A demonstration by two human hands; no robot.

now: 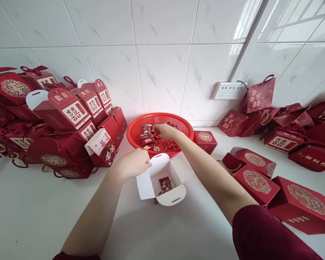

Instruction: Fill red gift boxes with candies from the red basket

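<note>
An open gift box (168, 173), white inside with its flaps folded out, stands on the counter in front of me. A few red-wrapped candies (165, 184) lie in its bottom. My left hand (132, 164) is closed on the box's left rear edge, by the upper flap. Behind the box is a red plastic basket (160, 116) with many small wrapped candies (146, 135). Inside that basket, my right hand (167, 132) reaches down among the candies with its fingers bent together. Its fingertips are partly hidden, so what they pinch cannot be made out.
Red gift boxes (70, 112) are stacked at the left, one with a cartoon print (105, 148) beside the basket. More red boxes (256, 182) and bags (260, 94) stand at the right. A power strip (227, 90) is fixed to the tiled wall (162, 68).
</note>
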